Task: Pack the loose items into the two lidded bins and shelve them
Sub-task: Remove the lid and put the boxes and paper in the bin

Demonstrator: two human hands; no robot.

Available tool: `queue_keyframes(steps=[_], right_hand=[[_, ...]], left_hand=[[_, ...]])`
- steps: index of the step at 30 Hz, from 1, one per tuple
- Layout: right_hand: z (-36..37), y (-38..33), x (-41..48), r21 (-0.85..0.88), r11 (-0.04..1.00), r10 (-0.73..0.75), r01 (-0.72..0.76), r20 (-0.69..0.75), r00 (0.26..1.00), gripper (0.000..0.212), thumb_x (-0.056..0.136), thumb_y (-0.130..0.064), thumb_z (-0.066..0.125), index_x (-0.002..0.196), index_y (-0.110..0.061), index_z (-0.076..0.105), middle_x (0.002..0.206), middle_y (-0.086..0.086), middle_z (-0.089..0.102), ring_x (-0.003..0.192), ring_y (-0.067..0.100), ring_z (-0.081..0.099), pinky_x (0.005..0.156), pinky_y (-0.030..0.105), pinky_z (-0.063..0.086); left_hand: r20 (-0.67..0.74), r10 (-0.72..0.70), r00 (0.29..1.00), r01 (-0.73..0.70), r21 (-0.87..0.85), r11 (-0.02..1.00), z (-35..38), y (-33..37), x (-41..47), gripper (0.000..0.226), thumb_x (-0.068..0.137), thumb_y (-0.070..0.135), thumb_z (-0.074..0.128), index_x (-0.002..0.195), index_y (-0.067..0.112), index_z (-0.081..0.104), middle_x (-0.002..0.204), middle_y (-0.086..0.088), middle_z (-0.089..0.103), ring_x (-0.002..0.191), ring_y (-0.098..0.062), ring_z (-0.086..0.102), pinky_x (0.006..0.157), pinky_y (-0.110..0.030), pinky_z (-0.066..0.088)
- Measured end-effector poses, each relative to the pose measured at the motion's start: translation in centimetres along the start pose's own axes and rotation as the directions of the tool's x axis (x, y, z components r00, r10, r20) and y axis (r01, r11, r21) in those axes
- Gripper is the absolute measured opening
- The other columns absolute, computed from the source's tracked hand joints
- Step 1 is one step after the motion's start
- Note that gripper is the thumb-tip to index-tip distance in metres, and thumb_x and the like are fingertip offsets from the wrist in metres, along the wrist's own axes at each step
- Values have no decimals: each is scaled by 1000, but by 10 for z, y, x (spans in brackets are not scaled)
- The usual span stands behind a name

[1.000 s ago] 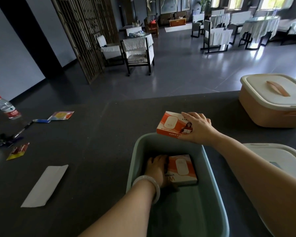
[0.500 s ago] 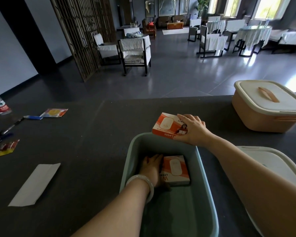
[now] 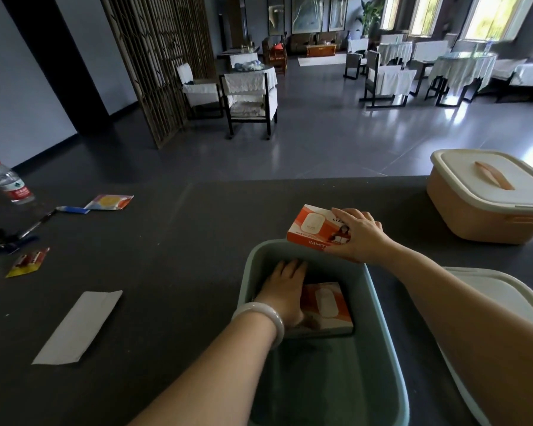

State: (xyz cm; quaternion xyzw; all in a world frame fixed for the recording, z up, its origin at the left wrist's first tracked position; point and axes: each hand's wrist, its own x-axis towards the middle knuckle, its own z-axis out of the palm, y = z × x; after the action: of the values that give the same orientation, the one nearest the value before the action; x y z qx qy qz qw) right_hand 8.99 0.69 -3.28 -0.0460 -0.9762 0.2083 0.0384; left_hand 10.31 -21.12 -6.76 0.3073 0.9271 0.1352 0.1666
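Right hand gripping orange-and-white box, over lidless green bin

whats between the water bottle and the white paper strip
In the head view, a dark pen and a small yellow-and-red packet lie between the clear plastic water bottle and the white paper strip.

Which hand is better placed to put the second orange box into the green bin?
Right. The right hand grips the second orange box at the green bin's far rim. The left hand lies low inside the bin, against the packed orange box.
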Motion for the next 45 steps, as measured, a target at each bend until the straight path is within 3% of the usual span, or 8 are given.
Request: queue_keyframes(steps=[4,9,14,17,20,23,29,45], right_hand=[[0,0,-1,-1,1000,5,-5,2,1000,92,77,-61,67,150,-30,22,151,-1,30,138,26,21,113,50,19],[-2,-4,-3,0,1000,24,-24,5,1000,92,77,-59,69,150,-30,22,150,-1,30,138,26,22,112,51,20],[-10,-15,-15,21,998,-54,55,-38,998,94,74,-53,74,149,-30,23,148,-2,30,136,24,22,113,51,22],[-17,-24,-31,61,992,-108,109,-21,994,100,70,-53,78,149,-34,19,146,-6,28,134,19,23,112,48,24],[-16,-32,-49,4,992,-127,127,128,984,110,66,-61,77,150,-35,12,146,-10,25,132,14,22,112,46,26],[-8,-39,-59,-79,986,-123,148,254,959,112,66,-63,75,152,-33,9,147,-10,21,134,14,19,113,42,22],[18,-52,-54,-144,978,-89,154,380,921,113,66,-57,76,152,-25,10,153,-6,16,144,17,10,118,41,19],[57,-48,-45,-283,958,108,46,507,855,119,63,-44,84,152,-29,6,153,0,23,140,24,23,115,42,24]], left_hand=[[-136,71,988,-79,-59,995,-27,-3,-12,93,79,35,76,152,26,20,160,3,17,147,-18,15,117,-40,18],[-330,33,943,-95,-172,981,-49,-35,-37,92,80,39,75,153,26,21,161,6,10,149,-15,4,121,-43,15],[-140,-157,978,26,-660,751,-35,-56,-44,81,86,36,70,150,30,20,145,15,32,134,-13,39,107,-37,39],[-150,-191,970,18,-739,674,-27,-59,-37,57,92,26,62,139,39,34,118,20,54,98,7,53,74,-16,43],[-183,-222,958,-15,-803,596,-17,-65,-30,43,96,32,58,134,42,42,119,14,61,101,1,61,82,-24,50],[-173,-263,949,0,-835,550,-14,-65,-32,40,98,44,48,136,48,38,110,26,56,88,9,58,72,-14,43],[-185,-322,928,39,-814,580,-9,-65,-27,52,101,42,40,151,32,27,147,2,44,132,-17,44,97,-26,34],[-156,-327,932,78,-794,603,-6,-71,-21,55,101,43,38,152,33,20,152,1,39,137,-19,39,93,-25,29]])
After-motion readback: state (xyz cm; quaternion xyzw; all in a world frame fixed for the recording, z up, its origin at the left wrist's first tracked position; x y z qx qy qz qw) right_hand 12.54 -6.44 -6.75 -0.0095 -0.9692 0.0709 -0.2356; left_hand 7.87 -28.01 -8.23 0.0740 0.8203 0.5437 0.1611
